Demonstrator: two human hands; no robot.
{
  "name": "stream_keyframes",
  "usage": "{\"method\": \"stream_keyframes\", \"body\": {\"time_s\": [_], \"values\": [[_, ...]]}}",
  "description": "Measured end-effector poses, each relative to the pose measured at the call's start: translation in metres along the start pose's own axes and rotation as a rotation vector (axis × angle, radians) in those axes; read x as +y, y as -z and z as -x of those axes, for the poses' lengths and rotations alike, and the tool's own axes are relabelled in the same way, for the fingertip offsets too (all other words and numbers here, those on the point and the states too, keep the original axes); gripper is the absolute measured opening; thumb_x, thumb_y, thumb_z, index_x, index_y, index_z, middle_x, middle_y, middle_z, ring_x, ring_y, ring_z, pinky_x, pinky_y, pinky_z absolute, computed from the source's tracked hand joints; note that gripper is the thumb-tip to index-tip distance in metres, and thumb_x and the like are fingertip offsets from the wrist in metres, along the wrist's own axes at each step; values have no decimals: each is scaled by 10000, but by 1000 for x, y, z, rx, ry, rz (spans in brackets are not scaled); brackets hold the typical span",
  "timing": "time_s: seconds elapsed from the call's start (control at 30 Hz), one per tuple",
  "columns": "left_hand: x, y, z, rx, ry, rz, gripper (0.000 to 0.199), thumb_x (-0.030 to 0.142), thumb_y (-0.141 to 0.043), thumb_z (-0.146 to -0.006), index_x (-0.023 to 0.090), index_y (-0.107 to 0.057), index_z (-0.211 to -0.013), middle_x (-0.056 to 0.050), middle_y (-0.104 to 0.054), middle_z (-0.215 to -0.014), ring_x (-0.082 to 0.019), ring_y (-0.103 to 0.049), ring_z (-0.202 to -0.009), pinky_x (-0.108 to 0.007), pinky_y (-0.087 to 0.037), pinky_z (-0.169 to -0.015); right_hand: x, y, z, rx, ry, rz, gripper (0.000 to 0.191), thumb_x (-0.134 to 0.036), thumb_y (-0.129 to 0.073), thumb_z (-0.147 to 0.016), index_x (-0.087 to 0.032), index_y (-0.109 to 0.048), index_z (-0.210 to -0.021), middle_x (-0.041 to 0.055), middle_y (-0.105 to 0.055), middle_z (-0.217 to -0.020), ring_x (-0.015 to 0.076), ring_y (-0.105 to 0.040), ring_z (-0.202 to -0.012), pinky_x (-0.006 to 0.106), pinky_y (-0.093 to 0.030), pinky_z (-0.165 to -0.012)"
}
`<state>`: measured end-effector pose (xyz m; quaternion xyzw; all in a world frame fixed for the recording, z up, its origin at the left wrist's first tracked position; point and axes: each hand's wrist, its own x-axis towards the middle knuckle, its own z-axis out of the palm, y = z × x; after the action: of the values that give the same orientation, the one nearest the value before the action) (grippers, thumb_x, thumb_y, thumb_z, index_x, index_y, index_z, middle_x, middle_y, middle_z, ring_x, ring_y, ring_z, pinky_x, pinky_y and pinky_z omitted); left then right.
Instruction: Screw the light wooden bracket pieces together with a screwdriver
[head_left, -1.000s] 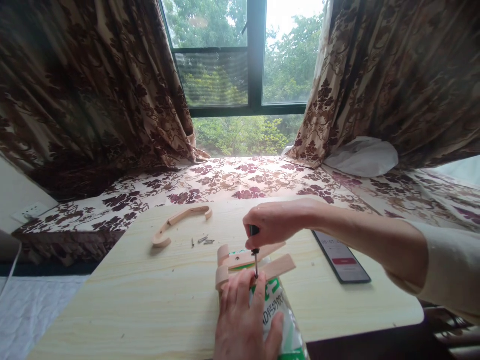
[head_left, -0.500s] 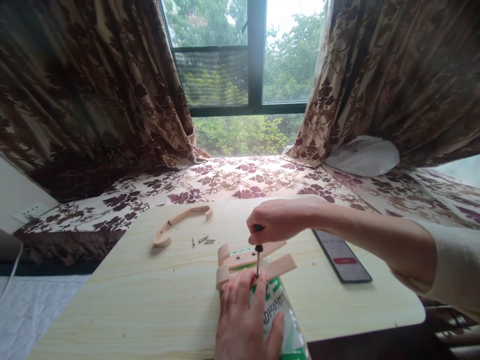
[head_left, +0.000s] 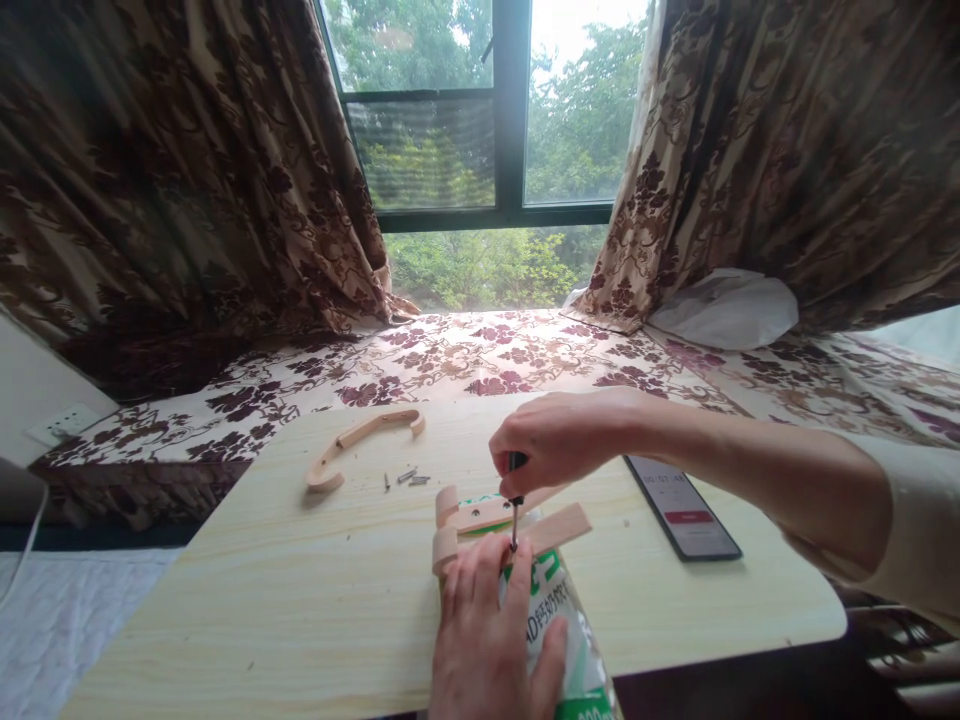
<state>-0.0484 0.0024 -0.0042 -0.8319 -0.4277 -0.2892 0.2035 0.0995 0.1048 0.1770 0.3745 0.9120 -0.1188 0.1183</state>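
Observation:
My right hand (head_left: 541, 440) is closed round the dark handle of a screwdriver (head_left: 515, 515), held upright with its tip down at a wooden strip. This near wooden strip (head_left: 562, 530) has a curled left end and lies across a green and white printed package (head_left: 551, 610). My left hand (head_left: 491, 625) holds the strip down against the package, fingertips beside the screwdriver tip and thumb on the package. A screw head under the tip is too small to make out. Behind it lies a second, similar wooden strip (head_left: 487, 515) with dark screws or holes.
On the table (head_left: 262, 590), a curved wooden piece (head_left: 367, 430) lies at the back left, near several loose screws (head_left: 407, 477). A phone (head_left: 682, 508) with a lit timer lies right, under my right forearm. Beyond the table is a floral-covered ledge (head_left: 495, 360).
My right hand and the screwdriver handle have shifted very slightly left and turned a little. The left hand, wooden strips and package stay in place.

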Motion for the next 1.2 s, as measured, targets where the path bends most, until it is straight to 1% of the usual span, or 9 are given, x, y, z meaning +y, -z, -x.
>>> {"method": "stream_keyframes", "body": {"time_s": [0.1, 0.2, 0.4, 0.5, 0.57, 0.7, 0.9, 1.03, 1.2], "values": [[1, 1, -1, 15, 8, -1, 513, 350, -560, -755, 116, -504, -1209, -140, -486, -1212, -273, -444, -1134, -415, -495, -835, 2, 2, -1, -17, 41, -33, 244, -294, -593, -778, -201, -684, -984, 28, -681, -841, 139, -532, -667, 242, -340, -565], [1, 1, 0, -30, 17, 2, 536, 368, -565, -767, 127, -487, -1238, -130, -476, -1230, -266, -436, -1149, -406, -485, -859, 3, -1, -2, -34, 77, -87, 194, -212, -559, -791, -185, -693, -929, 14, -676, -796, 118, -522, -641, 224, -360, -575], [2, 0, -1, -3, 10, 1, 524, 359, -566, -764, 129, -491, -1230, -125, -473, -1238, -262, -430, -1155, -398, -466, -870, 1, -5, -1, 41, 9, -31, 186, -263, -540, -832, -173, -696, -879, 41, -664, -756, 135, -503, -606, 250, -340, -531], [3, 2, -3, 18, 12, -3, 510, 344, -561, -754, 116, -504, -1207, -130, -489, -1209, -266, -437, -1137, -405, -470, -854, -1, -3, -1, 40, -4, 7, 210, -311, -584, -805, -198, -684, -951, 43, -668, -803, 157, -529, -653, 261, -335, -543], [3, 3, -3, 5, 17, -1, 513, 341, -558, -753, 113, -503, -1209, -129, -496, -1199, -266, -442, -1132, -409, -472, -854, -1, -1, -1, 61, 11, 4, 210, -275, -619, -775, -216, -677, -968, 30, -666, -806, 158, -535, -661, 260, -343, -550], [2, 3, -2, -42, 24, 1, 530, 367, -560, -774, 135, -484, -1244, -119, -488, -1227, -257, -436, -1156, -399, -464, -881, -2, -3, -1, 115, 42, -29, 142, -156, -608, -766, -227, -688, -859, 17, -664, -768, 149, -542, -642, 255, -364, -557], [2, 2, -4, 22, 20, 4, 507, 341, -568, -741, 119, -516, -1194, -132, -501, -1192, -264, -455, -1121, -399, -484, -835, -5, -9, -3, 167, -2, -19, 72, -200, -606, -789, -205, -678, -783, 26, -644, -672, 152, -522, -564, 267, -341, -493], [2, 3, -4, -16, 18, 5, 518, 356, -570, -754, 132, -503, -1217, -129, -492, -1214, -261, -453, -1137, -400, -492, -844, -5, -7, -4, 154, 13, -14, 39, -230, -633, -774, -216, -669, -778, 25, -643, -687, 157, -521, -577, 269, -334, -489], [2, 3, -1, -24, 28, 6, 520, 359, -561, -768, 139, -489, -1233, -128, -481, -1231, -263, -446, -1153, -405, -496, -859, 1, -10, -6, 153, 53, -132, 71, -157, -620, -751, -218, -640, -721, 13, -631, -690, 136, -509, -579, 251, -343, -509]]}}
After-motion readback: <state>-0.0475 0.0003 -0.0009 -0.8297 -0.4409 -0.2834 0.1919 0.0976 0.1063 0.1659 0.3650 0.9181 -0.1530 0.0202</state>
